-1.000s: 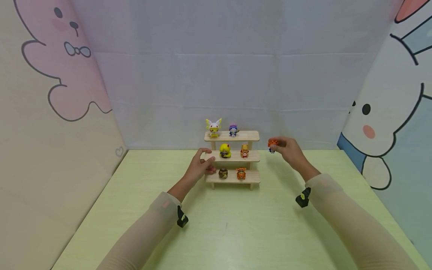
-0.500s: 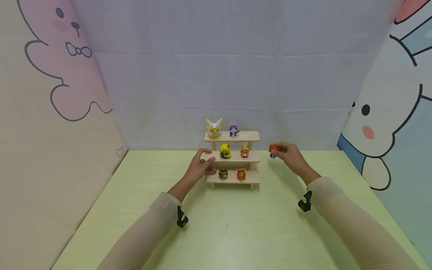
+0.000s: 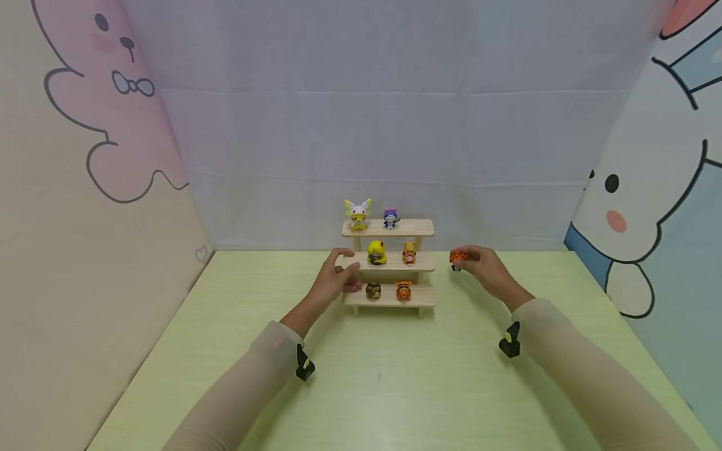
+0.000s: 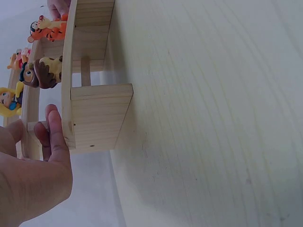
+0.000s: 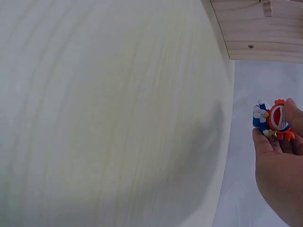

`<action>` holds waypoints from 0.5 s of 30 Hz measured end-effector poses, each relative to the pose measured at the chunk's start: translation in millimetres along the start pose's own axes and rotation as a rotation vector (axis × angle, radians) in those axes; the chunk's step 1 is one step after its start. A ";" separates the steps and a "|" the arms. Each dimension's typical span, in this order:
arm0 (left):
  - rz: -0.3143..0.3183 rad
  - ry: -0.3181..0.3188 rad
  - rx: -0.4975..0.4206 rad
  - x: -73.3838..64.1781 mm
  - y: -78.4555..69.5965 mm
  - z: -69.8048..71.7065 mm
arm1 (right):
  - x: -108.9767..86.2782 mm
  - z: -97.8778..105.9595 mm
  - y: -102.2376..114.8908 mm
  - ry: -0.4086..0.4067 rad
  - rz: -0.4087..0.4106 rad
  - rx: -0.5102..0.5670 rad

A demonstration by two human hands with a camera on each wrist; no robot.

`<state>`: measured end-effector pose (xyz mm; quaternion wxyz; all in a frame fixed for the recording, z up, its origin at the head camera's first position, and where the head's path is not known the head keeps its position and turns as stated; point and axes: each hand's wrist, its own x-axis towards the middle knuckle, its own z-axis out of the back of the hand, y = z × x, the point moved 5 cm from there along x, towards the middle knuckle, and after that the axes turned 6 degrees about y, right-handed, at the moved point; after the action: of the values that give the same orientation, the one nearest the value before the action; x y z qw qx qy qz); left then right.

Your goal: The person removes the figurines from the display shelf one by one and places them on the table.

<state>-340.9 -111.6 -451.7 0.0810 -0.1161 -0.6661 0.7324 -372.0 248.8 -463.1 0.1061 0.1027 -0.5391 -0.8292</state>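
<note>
My left hand [image 3: 334, 275] grips the left end of a three-tier wooden display shelf [image 3: 425, 261], its thumb and fingers around the middle tier's edge. To the right of the shelf, my right hand [image 3: 487, 269] pinches a small figurine [image 5: 278, 118] with an orange-red hood and a blue-and-white body. It is held above the table, apart from the shelf. On the top tier stand a white-and-yellow eared figurine [image 3: 358, 215] and a purple-blue one [image 3: 390, 218]. A yellow-haired figurine [image 3: 376, 252] and a bear figurine [image 3: 408, 253] share the middle tier. Below are an owl figurine [image 4: 43, 73] and a tiger figurine [image 4: 49, 29].
The shelf stands on a pale green-yellow table [image 3: 378, 376] near its back edge. A white cloth backdrop [image 3: 338, 125] hangs behind it. Panels printed with cartoon animals flank the table on the left [image 3: 135, 150] and right [image 3: 648, 188].
My right hand has come down beside the shelf, still pinching the hooded figurine. The left hand stays in place on the shelf.
</note>
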 end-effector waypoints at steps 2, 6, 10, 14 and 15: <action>-0.001 0.001 0.002 0.3 0.2 0.1 | -0.9 -0.9 -0.3 0.010 0.002 0.011; -0.003 0.002 0.001 1.0 0.2 0.4 | -1.7 -3.3 1.3 0.024 0.010 0.006; -0.007 0.002 -0.001 1.4 0.6 0.4 | -0.4 -6.1 -2.0 0.025 -0.006 -0.008; -0.008 0.003 -0.005 0.9 0.7 -0.3 | 3.2 -7.6 -11.2 0.020 -0.030 -0.024; -0.008 0.003 -0.006 0.6 0.6 -0.5 | 3.8 -8.0 -13.0 0.023 -0.031 -0.020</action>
<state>-341.3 -111.0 -452.3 0.0846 -0.1149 -0.6685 0.7299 -374.2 245.9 -478.4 0.1003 0.1197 -0.5280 -0.8348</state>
